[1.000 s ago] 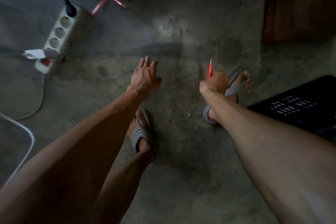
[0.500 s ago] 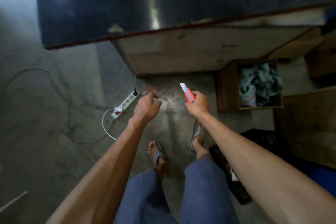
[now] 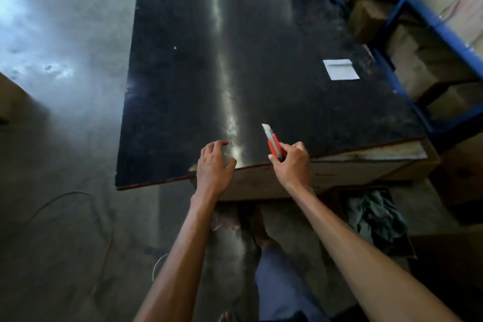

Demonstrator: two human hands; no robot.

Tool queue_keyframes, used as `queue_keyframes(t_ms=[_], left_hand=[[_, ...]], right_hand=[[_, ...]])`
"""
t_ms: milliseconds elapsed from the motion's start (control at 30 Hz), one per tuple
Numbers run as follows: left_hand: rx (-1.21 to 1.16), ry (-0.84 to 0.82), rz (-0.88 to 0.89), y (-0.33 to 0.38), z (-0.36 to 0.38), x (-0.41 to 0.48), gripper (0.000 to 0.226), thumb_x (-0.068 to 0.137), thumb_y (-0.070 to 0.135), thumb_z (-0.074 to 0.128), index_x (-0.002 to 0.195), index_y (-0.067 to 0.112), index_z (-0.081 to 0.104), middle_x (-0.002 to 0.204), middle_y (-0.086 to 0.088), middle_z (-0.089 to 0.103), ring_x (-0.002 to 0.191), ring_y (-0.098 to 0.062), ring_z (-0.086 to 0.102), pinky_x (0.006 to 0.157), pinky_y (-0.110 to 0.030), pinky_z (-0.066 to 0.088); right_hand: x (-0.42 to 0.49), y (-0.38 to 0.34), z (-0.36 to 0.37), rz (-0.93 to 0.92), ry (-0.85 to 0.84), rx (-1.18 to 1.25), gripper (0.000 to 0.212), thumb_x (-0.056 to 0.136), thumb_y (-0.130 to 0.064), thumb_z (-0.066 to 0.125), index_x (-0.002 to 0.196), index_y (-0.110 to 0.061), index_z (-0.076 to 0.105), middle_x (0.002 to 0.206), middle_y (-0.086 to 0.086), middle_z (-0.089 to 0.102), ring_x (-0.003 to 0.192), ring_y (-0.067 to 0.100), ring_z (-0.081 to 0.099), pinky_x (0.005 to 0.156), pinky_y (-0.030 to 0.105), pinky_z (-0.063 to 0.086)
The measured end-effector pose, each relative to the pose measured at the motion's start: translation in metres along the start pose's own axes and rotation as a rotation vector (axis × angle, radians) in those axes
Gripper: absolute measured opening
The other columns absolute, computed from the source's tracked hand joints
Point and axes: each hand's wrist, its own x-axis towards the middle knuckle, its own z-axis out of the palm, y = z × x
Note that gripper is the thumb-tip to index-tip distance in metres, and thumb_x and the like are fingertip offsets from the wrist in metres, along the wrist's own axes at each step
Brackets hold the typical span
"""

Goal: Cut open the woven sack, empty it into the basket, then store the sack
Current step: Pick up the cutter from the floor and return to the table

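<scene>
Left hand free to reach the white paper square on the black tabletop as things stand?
Probably yes, with a stretch. The left hand is empty at the near edge of the black tabletop; the white paper square lies far right with bare surface between. The red utility knife in the right hand sits near that path.

A broad black bench [image 3: 261, 60] filled the middle of the room, its glossy top carrying a long streak of reflected light and a white paper square [image 3: 341, 69]. Grey concrete floor [image 3: 60, 138] spread to the left, brightly lit at the far corner. Blue metal shelving [image 3: 407, 0] stood along the right, stacked with cardboard boxes [image 3: 371, 15]. A thin cable [image 3: 78, 195] curled across the floor.
</scene>
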Motion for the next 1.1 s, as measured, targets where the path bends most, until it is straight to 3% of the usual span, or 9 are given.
queue_keyframes(t_ms=[167,433,700,900,1000,1100], left_hand=[[0.053,-0.041,-0.077,-0.009,0.032,0.097,0.063,0.095,0.025,0.063,0.153,0.017,0.038,0.167,-0.014,0.025,0.157,-0.029,0.014,0.125,-0.042,0.020],[0.185,-0.138,-0.246,-0.024,0.102,0.190,0.077,0.097,0.041,0.058,0.162,0.023,0.019,0.171,-0.014,-0.001,0.158,-0.030,-0.005,0.127,-0.046,0.010],[0.317,-0.233,-0.261,-0.021,0.143,0.205,0.081,0.097,0.044,0.057,0.162,0.025,0.013,0.170,-0.018,-0.010,0.157,-0.034,-0.010,0.127,-0.049,0.008],[0.301,-0.279,-0.264,-0.010,0.124,0.203,0.079,0.095,0.034,0.059,0.161,0.022,0.019,0.170,-0.018,-0.001,0.158,-0.033,-0.003,0.127,-0.049,0.013],[0.272,-0.263,-0.230,0.000,0.104,0.187,0.075,0.095,0.033,0.058,0.160,0.020,0.024,0.170,-0.017,0.006,0.158,-0.032,0.001,0.126,-0.046,0.014],[0.272,-0.231,-0.179,0.007,0.078,0.156,0.073,0.095,0.031,0.059,0.159,0.020,0.027,0.170,-0.017,0.010,0.158,-0.032,0.004,0.126,-0.045,0.017]], right_hand=[[0.103,0.016,0.037,0.052,-0.050,-0.064,0.041,0.081,-0.037,0.076,0.116,-0.015,0.072,0.097,0.011,0.059,0.090,0.027,0.062,0.077,0.037,0.057],[0.204,0.041,0.093,0.211,-0.176,-0.026,0.035,0.074,-0.035,0.081,0.099,-0.013,0.071,0.094,0.006,0.064,0.088,0.025,0.064,0.077,0.038,0.055],[0.221,0.058,0.107,0.209,-0.219,-0.025,0.039,0.073,-0.037,0.083,0.100,-0.012,0.071,0.097,0.005,0.060,0.084,0.022,0.064,0.075,0.037,0.056],[0.214,0.055,0.088,0.127,-0.269,-0.122,0.050,0.074,-0.050,0.077,0.108,-0.015,0.070,0.103,0.007,0.060,0.090,0.025,0.064,0.074,0.037,0.056],[0.192,0.046,0.071,-0.010,-0.272,-0.230,0.041,0.082,-0.046,0.066,0.110,-0.017,0.068,0.111,0.005,0.062,0.100,0.027,0.063,0.083,0.040,0.053],[0.157,0.034,0.052,-0.126,-0.283,-0.275,0.046,0.085,-0.038,0.063,0.125,-0.014,0.062,0.132,0.009,0.059,0.120,0.029,0.056,0.096,0.045,0.046]])
